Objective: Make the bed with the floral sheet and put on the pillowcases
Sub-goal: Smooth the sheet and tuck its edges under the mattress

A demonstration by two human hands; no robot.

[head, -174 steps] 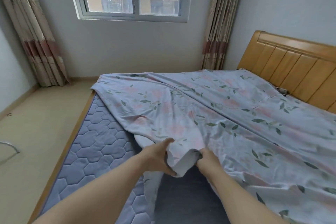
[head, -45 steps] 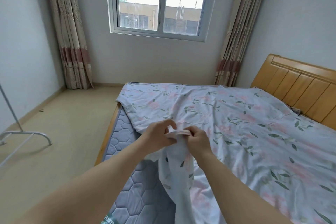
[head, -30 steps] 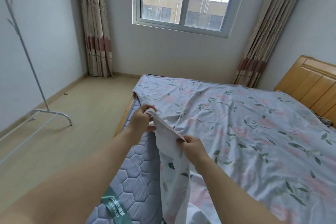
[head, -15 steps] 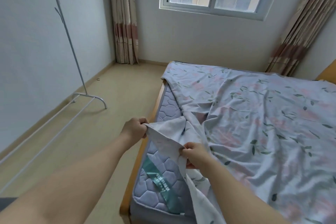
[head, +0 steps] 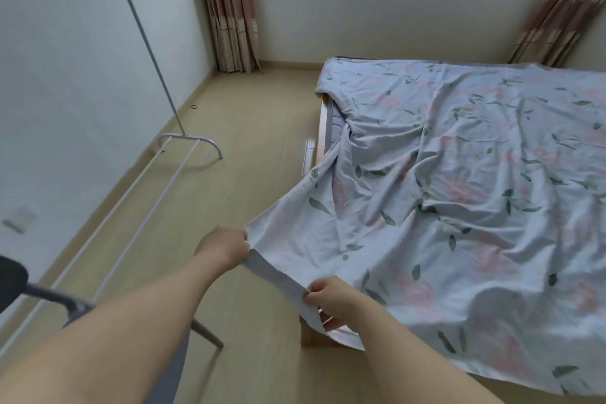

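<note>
Pulled outward since a moment ago, the floral sheet [head: 459, 193] now overhangs the bed [head: 323, 128] and spreads toward 2 o'clock. Left hand [head: 223, 248] pinches its corner; right hand [head: 331, 300], at 5 o'clock from it, grips the hem.

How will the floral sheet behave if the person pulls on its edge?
Probably floppy: the floral sheet hangs limp below the right hand and wrinkles across the bed. Likely light: with the left hand, mere pinches hold its edge up.
</note>
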